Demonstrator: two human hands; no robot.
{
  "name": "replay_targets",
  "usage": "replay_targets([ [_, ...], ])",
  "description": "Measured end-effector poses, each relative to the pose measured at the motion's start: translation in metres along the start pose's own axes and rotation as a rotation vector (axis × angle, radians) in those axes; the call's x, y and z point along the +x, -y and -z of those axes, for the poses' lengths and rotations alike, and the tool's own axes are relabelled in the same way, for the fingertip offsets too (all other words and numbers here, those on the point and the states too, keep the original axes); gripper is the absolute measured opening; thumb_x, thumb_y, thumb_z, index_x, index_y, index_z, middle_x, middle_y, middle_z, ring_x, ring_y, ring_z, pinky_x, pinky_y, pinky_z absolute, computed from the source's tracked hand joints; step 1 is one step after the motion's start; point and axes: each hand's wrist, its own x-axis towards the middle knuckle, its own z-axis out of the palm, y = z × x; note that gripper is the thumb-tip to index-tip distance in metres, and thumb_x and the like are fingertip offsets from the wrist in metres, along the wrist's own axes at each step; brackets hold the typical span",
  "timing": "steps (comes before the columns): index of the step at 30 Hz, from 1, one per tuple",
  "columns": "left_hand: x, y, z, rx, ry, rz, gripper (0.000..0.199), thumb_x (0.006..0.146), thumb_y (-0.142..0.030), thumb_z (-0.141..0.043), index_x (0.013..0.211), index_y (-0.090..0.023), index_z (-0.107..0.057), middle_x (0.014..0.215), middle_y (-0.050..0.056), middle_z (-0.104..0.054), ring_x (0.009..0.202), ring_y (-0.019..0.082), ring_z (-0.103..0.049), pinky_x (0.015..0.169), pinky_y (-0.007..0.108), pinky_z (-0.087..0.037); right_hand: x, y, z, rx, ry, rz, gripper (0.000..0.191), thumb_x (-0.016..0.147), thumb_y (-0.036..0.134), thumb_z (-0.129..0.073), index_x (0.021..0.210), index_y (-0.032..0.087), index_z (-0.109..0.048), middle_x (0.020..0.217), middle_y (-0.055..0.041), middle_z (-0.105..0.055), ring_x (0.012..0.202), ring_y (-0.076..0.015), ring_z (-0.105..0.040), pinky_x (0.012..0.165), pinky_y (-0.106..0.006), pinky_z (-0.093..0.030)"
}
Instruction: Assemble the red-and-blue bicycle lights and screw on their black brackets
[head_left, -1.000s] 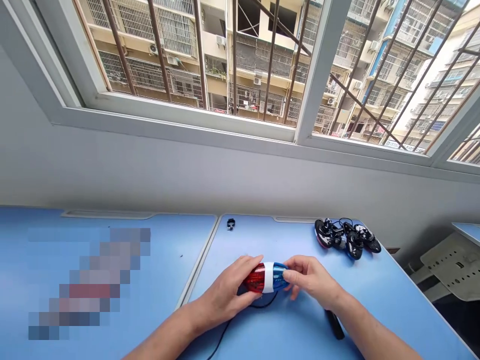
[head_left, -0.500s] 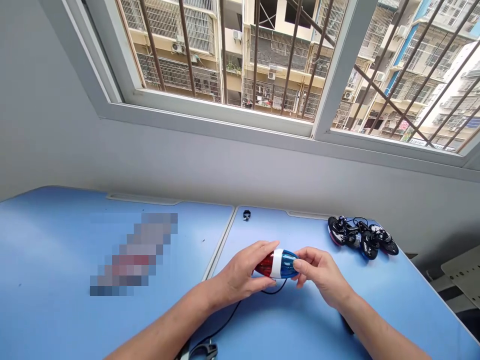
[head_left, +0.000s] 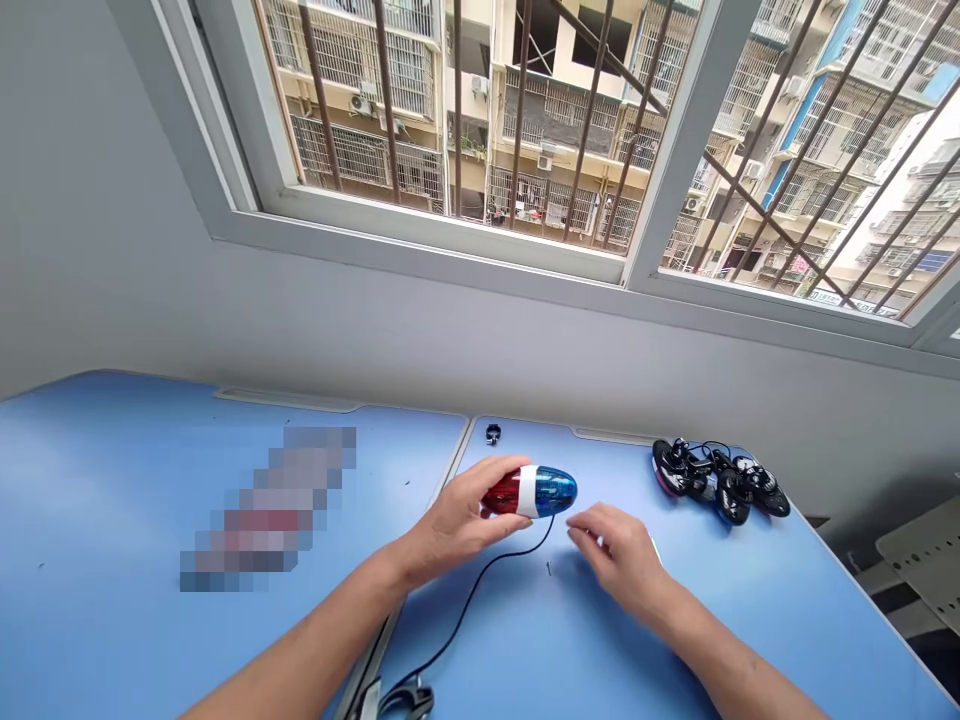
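Note:
A bullet-shaped plastic siren lamp [head_left: 529, 491], red at one end and blue at the other with a white band around the middle, is gripped by my left hand [head_left: 457, 522] at its red end. My right hand [head_left: 616, 558] is apart from the lamp, below and to its right, with its fingers loosely curled around nothing. A thin black cable [head_left: 480, 592] runs from the lamp's underside down to a black clamp [head_left: 405, 700] at the table's near edge. A tiny dark screw [head_left: 548, 568] lies just left of my right fingers.
The blue table [head_left: 112, 470] is made of joined sections with a seam [head_left: 427, 520]. A small black ring [head_left: 493, 433] lies near the wall. At the back right sits a tangle of black lamp parts with wires [head_left: 712, 482]. A pixelated patch [head_left: 270, 510] covers part of the left section.
My right hand has let go of the lamp and moved down and to the right. My left hand has carried the lamp up and to the left. The screw now shows on the table.

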Motion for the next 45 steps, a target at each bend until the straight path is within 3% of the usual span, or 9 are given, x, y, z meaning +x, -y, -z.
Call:
replay_targets([
  [6,0.001,0.002,0.001,0.053,0.01,0.042,0.036,0.074,-0.022,-0.064,0.11,-0.023,-0.06,0.096,0.0,-0.063,0.082,0.018,-0.059,0.073,0.026,-0.049,-0.007,0.007,-0.02,-0.454,0.158,0.172,0.006,0.084,0.021,-0.064,0.089,0.019,-0.066,0.083,-0.0057,-0.067,0.072,-0.0187,-0.062,0.058,-0.025,-0.04],
  [15,0.0,0.013,-0.01,0.042,0.093,0.052,0.039,0.07,-0.021,-0.064,0.108,-0.021,-0.061,0.095,0.001,-0.063,0.084,0.019,-0.059,0.073,0.026,-0.047,-0.013,-0.001,-0.013,-0.589,0.203,0.197,0.014,0.083,0.008,-0.051,0.079,0.018,-0.061,0.074,-0.0039,-0.064,0.059,-0.015,-0.055,0.051,-0.024,-0.03],
  [20,-0.002,0.019,-0.019,0.038,0.19,0.072,0.036,0.069,-0.018,-0.063,0.105,-0.022,-0.062,0.092,-0.001,-0.062,0.078,0.017,-0.057,0.069,0.024,-0.045,-0.009,-0.006,0.017,-0.308,0.139,-0.013,0.017,0.081,0.008,-0.047,0.076,0.019,-0.059,0.071,-0.0014,-0.062,0.061,-0.0138,-0.053,0.057,-0.024,-0.036],
  [26,-0.002,0.022,-0.026,0.121,0.219,0.076,0.034,0.067,-0.021,-0.063,0.101,-0.023,-0.063,0.085,-0.001,-0.061,0.078,0.019,-0.054,0.069,0.026,-0.043,-0.001,-0.009,0.031,0.289,0.024,-0.334,0.011,0.082,0.025,-0.052,0.074,0.02,-0.058,0.065,0.0015,-0.057,0.059,-0.013,-0.052,0.054,-0.024,-0.044],
  [34,-0.003,0.02,-0.027,0.247,0.221,0.012,0.033,0.07,-0.022,-0.063,0.103,-0.022,-0.062,0.093,0.003,-0.061,0.085,0.022,-0.053,0.073,0.03,-0.044,-0.002,-0.009,0.023,0.56,0.035,-0.402,0.014,0.082,0.032,-0.058,0.076,0.019,-0.056,0.073,-0.0002,-0.06,0.069,-0.0148,-0.061,0.054,-0.023,-0.05],
  [37,-0.005,0.023,-0.029,0.27,0.217,-0.023,0.032,0.07,-0.021,-0.063,0.102,-0.021,-0.062,0.1,0.005,-0.06,0.09,0.024,-0.053,0.076,0.031,-0.045,-0.003,-0.008,0.025,0.48,0.062,-0.346,0.014,0.087,0.03,-0.052,0.081,0.019,-0.057,0.083,-0.0039,-0.064,0.075,-0.0164,-0.062,0.059,-0.026,-0.052],
  [40,-0.007,0.028,-0.029,0.243,0.214,-0.02,0.041,0.072,-0.022,-0.063,0.113,-0.021,-0.058,0.099,0.005,-0.06,0.087,0.023,-0.054,0.076,0.032,-0.046,-0.006,-0.004,0.03,0.313,0.115,-0.143,0.011,0.09,0.022,-0.048,0.086,0.021,-0.057,0.109,-0.0089,-0.066,0.099,-0.0199,-0.061,0.08,-0.034,-0.053],
  [42,-0.007,0.03,-0.028,0.189,0.194,-0.007,0.046,0.074,-0.023,-0.061,0.119,-0.022,-0.053,0.099,0.005,-0.06,0.086,0.022,-0.055,0.077,0.032,-0.046,-0.009,0.0,0.034,0.199,0.201,0.041,0.013,0.089,0.014,-0.048,0.087,0.021,-0.058,0.129,-0.0092,-0.058,0.118,-0.0216,-0.053,0.095,-0.039,-0.047],
  [45,-0.005,0.029,-0.026,0.106,0.177,0.073,0.034,0.075,-0.024,-0.06,0.109,-0.021,-0.056,0.092,0.002,-0.06,0.081,0.019,-0.054,0.073,0.029,-0.046,-0.013,0.003,0.034,0.05,0.296,0.238,0.02,0.086,0.005,-0.049,0.088,0.022,-0.06,0.145,-0.0074,-0.044,0.125,-0.0229,-0.047,0.097,-0.04,-0.045],
])
